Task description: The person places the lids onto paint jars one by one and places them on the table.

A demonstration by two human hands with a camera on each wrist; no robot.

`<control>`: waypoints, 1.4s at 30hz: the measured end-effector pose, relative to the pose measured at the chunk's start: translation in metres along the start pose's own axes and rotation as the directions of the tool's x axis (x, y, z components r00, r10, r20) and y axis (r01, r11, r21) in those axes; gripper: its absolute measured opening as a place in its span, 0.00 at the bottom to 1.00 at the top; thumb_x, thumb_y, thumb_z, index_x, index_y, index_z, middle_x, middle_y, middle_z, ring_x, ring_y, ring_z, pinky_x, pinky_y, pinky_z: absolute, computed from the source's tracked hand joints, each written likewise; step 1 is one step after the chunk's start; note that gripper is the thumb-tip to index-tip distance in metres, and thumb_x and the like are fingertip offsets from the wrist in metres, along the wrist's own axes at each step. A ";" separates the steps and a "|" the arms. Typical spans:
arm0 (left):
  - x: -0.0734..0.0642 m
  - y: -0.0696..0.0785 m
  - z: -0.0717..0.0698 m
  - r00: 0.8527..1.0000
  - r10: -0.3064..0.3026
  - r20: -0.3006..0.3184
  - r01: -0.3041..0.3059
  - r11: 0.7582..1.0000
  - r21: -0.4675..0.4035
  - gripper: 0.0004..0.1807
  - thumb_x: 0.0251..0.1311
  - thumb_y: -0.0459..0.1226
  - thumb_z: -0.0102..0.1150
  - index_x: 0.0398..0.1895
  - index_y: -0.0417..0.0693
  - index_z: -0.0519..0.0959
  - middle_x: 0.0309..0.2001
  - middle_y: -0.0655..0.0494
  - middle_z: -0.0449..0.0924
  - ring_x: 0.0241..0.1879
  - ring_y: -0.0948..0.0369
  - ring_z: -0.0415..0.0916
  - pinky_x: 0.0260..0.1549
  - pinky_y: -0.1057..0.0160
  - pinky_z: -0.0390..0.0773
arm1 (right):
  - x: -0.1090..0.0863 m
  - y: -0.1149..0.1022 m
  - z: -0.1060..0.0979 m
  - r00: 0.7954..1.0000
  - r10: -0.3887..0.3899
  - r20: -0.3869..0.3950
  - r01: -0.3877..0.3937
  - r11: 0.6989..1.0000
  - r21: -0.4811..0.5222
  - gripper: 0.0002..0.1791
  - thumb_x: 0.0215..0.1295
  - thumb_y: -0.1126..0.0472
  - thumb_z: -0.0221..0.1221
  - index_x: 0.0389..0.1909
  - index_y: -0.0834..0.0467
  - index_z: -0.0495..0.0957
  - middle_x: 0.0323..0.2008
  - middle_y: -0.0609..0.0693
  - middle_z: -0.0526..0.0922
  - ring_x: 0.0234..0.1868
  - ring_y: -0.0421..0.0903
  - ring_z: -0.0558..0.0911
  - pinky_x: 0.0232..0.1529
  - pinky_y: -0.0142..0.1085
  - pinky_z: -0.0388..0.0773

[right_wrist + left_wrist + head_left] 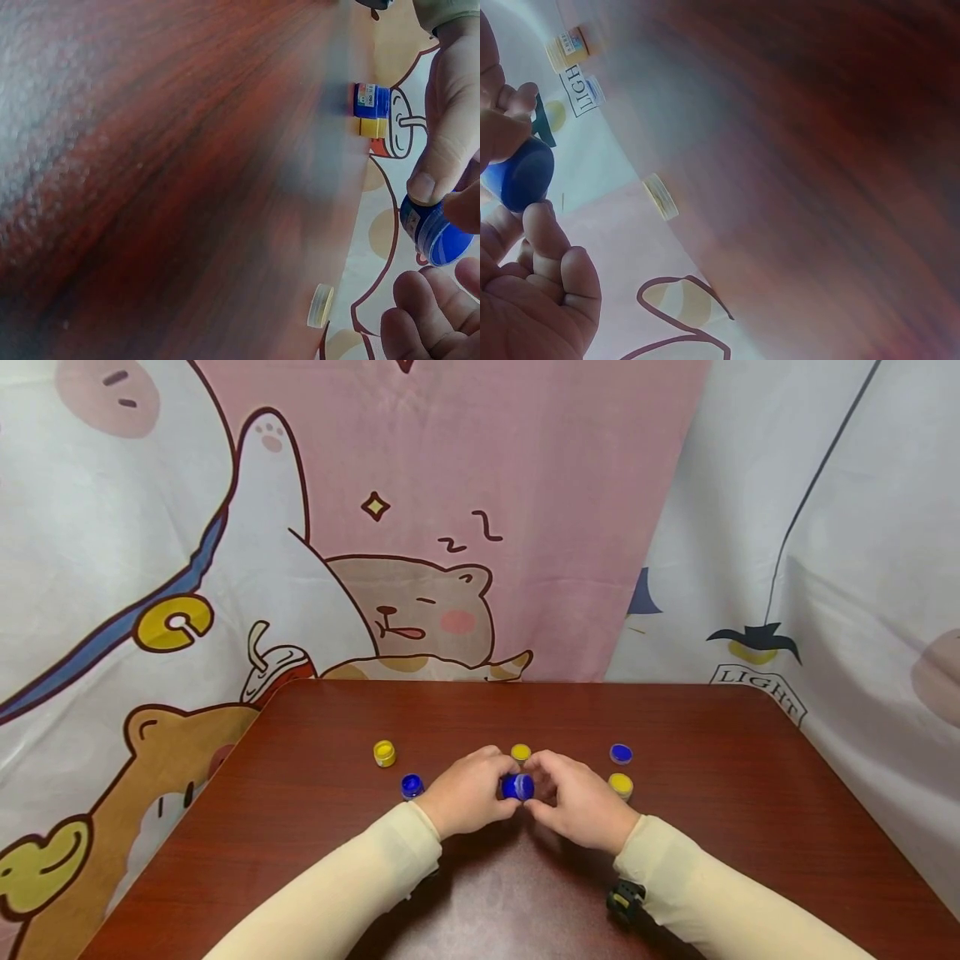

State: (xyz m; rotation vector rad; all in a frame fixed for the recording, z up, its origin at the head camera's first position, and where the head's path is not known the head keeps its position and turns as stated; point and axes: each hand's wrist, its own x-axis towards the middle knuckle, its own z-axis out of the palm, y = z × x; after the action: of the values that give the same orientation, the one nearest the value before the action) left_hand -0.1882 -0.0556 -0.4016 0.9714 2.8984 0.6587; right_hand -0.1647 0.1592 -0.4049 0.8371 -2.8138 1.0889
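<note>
From my remote seat I watch a dark, reddish-brown tabletop [491, 877] with wood grain and rounded far corners. To the left on it I see an open yellow jar [384, 754], and nearer, an open blue jar [412, 787]. A yellow lid [521, 751] lies near the middle; rightward, a blue lid [621, 754] lies beyond a capped yellow jar [620, 786].

A small blue paint jar [512, 787] with a printed label and a clear, ribbed lid [442, 244] seated on its mouth is pinched in the left hand [468, 789], tipped sideways above the table, lid end toward the right hand [581, 802].
</note>
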 end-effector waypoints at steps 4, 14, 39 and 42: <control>0.000 0.001 0.000 1.000 0.009 -0.003 -0.009 1.000 0.002 0.18 0.63 0.46 0.74 0.50 0.49 0.84 0.40 0.60 0.77 0.34 0.66 0.73 0.35 0.73 0.78 | 0.000 -0.001 0.000 1.000 0.009 -0.003 -0.009 1.000 -0.014 0.15 0.67 0.61 0.70 0.50 0.56 0.78 0.41 0.46 0.84 0.40 0.38 0.83 0.40 0.30 0.82; 0.000 0.000 0.001 1.000 0.011 -0.002 -0.011 1.000 -0.003 0.17 0.63 0.46 0.74 0.49 0.49 0.84 0.41 0.60 0.77 0.34 0.66 0.74 0.35 0.73 0.78 | 0.000 0.001 0.001 1.000 -0.018 -0.018 0.017 0.999 -0.029 0.18 0.65 0.61 0.71 0.52 0.55 0.77 0.41 0.46 0.84 0.41 0.40 0.84 0.40 0.30 0.83; 0.001 -0.001 0.002 0.999 0.040 -0.025 -0.039 0.999 0.029 0.18 0.62 0.46 0.74 0.50 0.49 0.84 0.40 0.60 0.78 0.34 0.67 0.73 0.37 0.73 0.78 | 0.000 0.001 0.000 1.000 0.014 -0.004 -0.014 0.999 -0.032 0.17 0.65 0.60 0.71 0.52 0.56 0.77 0.39 0.46 0.83 0.39 0.41 0.82 0.38 0.30 0.81; 0.001 -0.001 0.002 0.999 0.043 -0.027 -0.042 0.999 0.033 0.18 0.62 0.46 0.74 0.50 0.49 0.84 0.40 0.60 0.78 0.34 0.66 0.73 0.37 0.73 0.78 | 0.000 0.000 0.000 1.000 0.017 -0.005 -0.017 0.999 -0.033 0.13 0.68 0.58 0.69 0.49 0.55 0.78 0.37 0.45 0.83 0.36 0.39 0.81 0.36 0.30 0.79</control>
State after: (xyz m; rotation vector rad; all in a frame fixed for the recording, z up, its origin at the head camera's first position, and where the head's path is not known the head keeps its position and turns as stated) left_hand -0.1889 -0.0548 -0.4035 1.0389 2.9285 0.6347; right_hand -0.1652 0.1590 -0.4052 0.8088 -2.8318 1.0420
